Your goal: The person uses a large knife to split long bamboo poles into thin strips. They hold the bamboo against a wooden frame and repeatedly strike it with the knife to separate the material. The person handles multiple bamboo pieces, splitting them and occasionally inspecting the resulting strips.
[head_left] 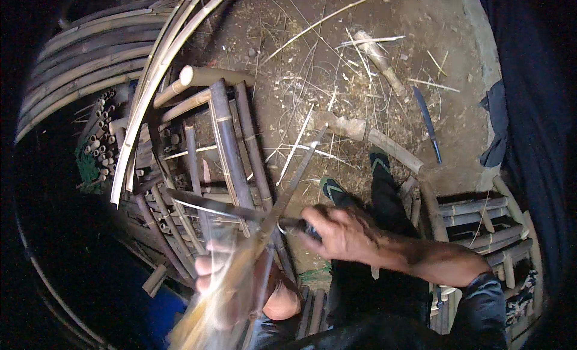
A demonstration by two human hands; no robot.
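My right hand (342,233) grips the handle of a knife (210,205), whose dark blade points left. That blade crosses a long, narrow bamboo strip (294,175), seemingly against it. Fingers of my left hand (273,290) are wrapped round the strip's near part, at the lower middle of the head view. Motion smears this hand and the pale near end of the strip. The strip's far end slants up and away over the floor.
A bamboo frame (231,145) stands left of centre, with long split bamboo pieces (156,79) beside it. Another knife (425,118) lies on the floor (433,19) among shavings. A bamboo bench (475,208) is at right. My sandalled feet (336,190) are ahead.
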